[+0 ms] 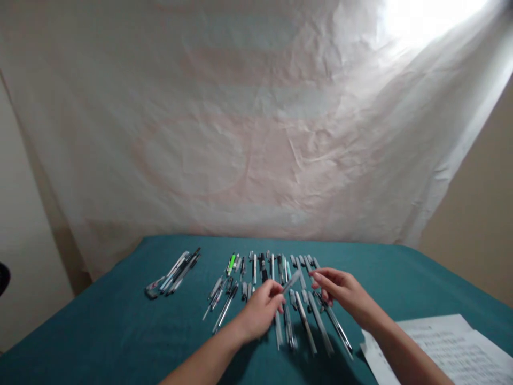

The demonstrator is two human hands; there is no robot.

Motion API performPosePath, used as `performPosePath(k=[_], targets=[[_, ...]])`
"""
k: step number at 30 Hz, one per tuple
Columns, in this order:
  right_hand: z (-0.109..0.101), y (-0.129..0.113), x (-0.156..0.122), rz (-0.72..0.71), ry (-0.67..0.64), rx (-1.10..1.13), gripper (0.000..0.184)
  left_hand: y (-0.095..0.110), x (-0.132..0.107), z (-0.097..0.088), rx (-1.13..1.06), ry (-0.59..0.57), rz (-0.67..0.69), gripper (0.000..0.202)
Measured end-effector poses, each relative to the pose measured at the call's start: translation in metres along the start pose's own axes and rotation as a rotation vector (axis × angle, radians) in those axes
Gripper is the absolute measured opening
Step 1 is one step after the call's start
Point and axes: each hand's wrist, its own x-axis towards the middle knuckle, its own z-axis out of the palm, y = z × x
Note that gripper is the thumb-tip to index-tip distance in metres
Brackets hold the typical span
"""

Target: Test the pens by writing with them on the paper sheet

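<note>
Over the middle of the teal table, my left hand (261, 309) is closed in a pinch on a clear pen barrel (292, 281), which tilts up to the right. To its right, my right hand (340, 291) hovers near the barrel's upper end, apart from it. Its thumb and fingertips are drawn together, and anything between them is too small or blurred to make out. Beneath both hands lie pen parts in two rough rows: clear tubes (320, 323), caps, refills and a dark pen (263, 267). My left hand hides some of them.
A bundle of pens (180, 272) lies at the left beside a small clear case (153, 289). A bright green piece (231, 264) is in the back row. Printed sheets (444, 342) lie at the front right. A pale cloth (240, 133) hangs behind the table (120, 326).
</note>
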Motion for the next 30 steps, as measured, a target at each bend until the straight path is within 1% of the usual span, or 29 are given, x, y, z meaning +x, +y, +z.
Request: performPosePath(k=[2, 4, 7, 11, 13, 15, 18, 20, 24, 27, 30], targets=[[0.009, -0.001, -0.002, -0.017, -0.024, 0.077, 0.043, 0.003, -0.007, 0.018, -0.120, -0.049, -0.059, 0.018], [0.015, -0.001, -0.002, -0.032, -0.003, 0.116, 0.039, 0.005, -0.011, 0.025, -0.166, -0.053, -0.081, 0.019], [0.021, 0.000, -0.001, -0.019, 0.022, 0.162, 0.037, 0.007, -0.013, 0.025, -0.189, -0.055, -0.085, 0.021], [0.026, 0.001, 0.000, -0.012, 0.010, 0.183, 0.038, 0.008, -0.013, 0.026, -0.231, -0.078, -0.102, 0.024], [0.029, 0.002, -0.001, -0.011, 0.001, 0.177, 0.038, 0.009, -0.013, 0.029, -0.261, -0.079, -0.137, 0.026], [0.033, 0.002, -0.003, -0.007, -0.044, 0.161, 0.038, 0.010, -0.013, 0.033, -0.301, -0.085, -0.169, 0.030], [0.038, 0.003, -0.005, -0.012, -0.148, 0.106, 0.036, 0.013, -0.014, 0.036, -0.384, -0.101, -0.191, 0.035], [0.040, 0.004, -0.006, -0.015, -0.177, 0.068, 0.036, 0.014, -0.014, 0.037, -0.434, -0.094, -0.209, 0.037], [0.044, 0.007, -0.007, 0.021, -0.142, 0.048, 0.039, 0.012, -0.015, 0.038, -0.467, -0.061, -0.235, 0.039], [0.047, 0.010, -0.007, 0.037, -0.103, 0.059, 0.039, 0.010, -0.016, 0.039, -0.497, -0.038, -0.248, 0.037], [0.051, 0.014, -0.008, 0.034, -0.060, 0.066, 0.039, 0.010, -0.017, 0.039, -0.525, -0.013, -0.291, 0.034]])
